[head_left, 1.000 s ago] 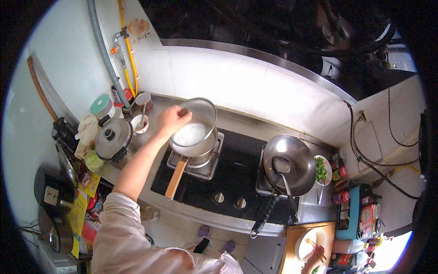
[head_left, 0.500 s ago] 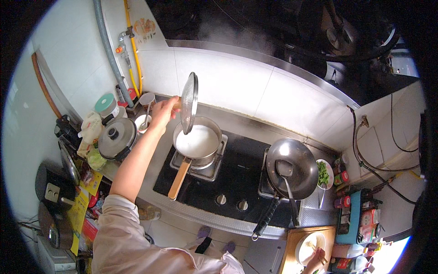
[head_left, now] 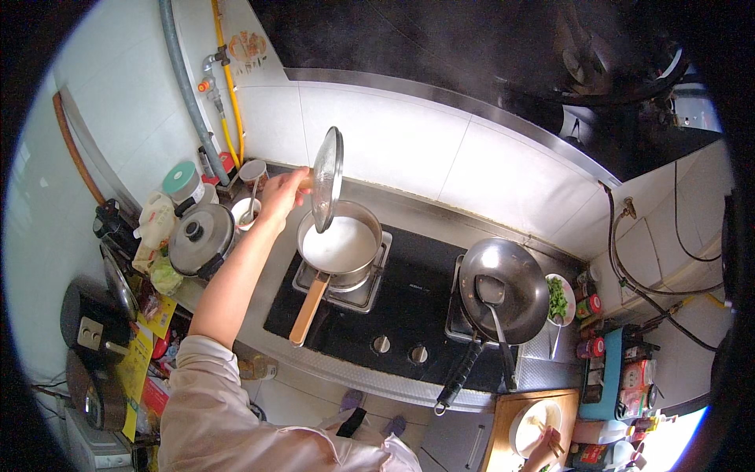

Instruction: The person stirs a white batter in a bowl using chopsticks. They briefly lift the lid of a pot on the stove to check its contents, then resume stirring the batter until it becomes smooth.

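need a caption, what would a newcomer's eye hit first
Probably the glass lid, held nearly upright by the left hand over the wooden-handled pot of white contents, left of centre. Then the dark wok on the right of the black stove, a utensil resting in it.

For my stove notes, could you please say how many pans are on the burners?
2: the saucepan on the left burner and the wok on the right burner.

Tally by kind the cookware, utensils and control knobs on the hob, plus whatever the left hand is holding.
Saucepan: 1
Wok: 1
Long-handled utensil, lying in the wok: 1
Control knobs: 2
Glass lid, held up in the left hand: 1
Total: 6
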### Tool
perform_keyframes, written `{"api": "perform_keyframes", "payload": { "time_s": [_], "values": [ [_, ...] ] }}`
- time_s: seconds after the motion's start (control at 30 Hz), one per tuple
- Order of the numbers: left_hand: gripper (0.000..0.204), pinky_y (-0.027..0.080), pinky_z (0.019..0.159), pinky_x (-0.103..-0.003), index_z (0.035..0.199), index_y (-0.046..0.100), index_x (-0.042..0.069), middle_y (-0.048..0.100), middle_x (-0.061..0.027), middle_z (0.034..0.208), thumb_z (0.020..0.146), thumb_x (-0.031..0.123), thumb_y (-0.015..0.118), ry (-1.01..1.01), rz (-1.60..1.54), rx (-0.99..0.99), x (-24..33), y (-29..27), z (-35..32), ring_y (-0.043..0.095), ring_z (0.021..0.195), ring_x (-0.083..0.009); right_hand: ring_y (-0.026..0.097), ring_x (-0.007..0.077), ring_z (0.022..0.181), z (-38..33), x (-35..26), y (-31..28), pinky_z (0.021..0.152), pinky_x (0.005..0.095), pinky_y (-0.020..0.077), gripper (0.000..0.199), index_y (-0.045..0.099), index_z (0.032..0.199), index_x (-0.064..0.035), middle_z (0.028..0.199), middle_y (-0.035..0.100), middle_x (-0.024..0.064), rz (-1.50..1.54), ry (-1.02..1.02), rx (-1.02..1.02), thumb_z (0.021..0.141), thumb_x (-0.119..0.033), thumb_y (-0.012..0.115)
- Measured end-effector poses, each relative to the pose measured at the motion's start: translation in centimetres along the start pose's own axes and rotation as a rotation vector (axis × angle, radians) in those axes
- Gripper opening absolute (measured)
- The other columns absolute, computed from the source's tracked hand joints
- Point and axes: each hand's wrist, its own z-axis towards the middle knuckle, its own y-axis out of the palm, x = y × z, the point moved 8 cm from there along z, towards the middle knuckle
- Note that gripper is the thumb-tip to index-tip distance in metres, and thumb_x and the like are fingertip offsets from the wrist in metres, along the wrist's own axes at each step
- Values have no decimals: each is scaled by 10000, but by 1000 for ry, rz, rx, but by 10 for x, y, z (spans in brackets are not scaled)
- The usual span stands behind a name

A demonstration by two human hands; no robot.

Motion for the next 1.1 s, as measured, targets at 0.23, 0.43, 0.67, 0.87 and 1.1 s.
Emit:
{"api": "perform_keyframes", "payload": {
  "time_s": [0.23,0.43,0.67,0.87,1.1],
  "values": [
    [384,384,487,-230,847,658,47,645,-40,708,861,429,629,73,129,-40,-2,-3,3,524,523,-84,556,152,691,-5,-6,6,633,279,472,222,619,882,23,762,614,69,-120,36,10,927,-194,604],
    [479,508,647,-349,854,705,63,694,-98,763,756,530,663,284,872,-86,-6,38,-1,680,728,-236,650,152,807,-12,2,-4,547,361,512,304,610,1199,-209,1134,639,-1,-1188,-618,-46,919,-275,516],
    [358,527,693,-406,786,709,127,695,-107,781,686,471,712,335,1057,-87,-33,43,-7,679,766,-284,592,123,753,-1,0,14,592,282,489,198,605,1012,-79,899,621,23,-537,-226,-67,927,-256,581],
    [387,539,702,-401,755,693,94,692,-117,766,677,472,718,309,1082,-140,-15,70,-23,682,757,-285,565,101,662,-9,-19,-1,578,241,470,274,622,878,-2,752,622,39,-188,-67,8,934,-270,608],
    [384,537,677,-394,762,697,110,688,-97,748,680,483,735,345,1106,-106,-18,56,-22,681,736,-270,546,104,631,-13,-23,17,574,249,460,279,627,873,-2,728,612,31,-136,-72,1,932,-275,612]
  ]
}}
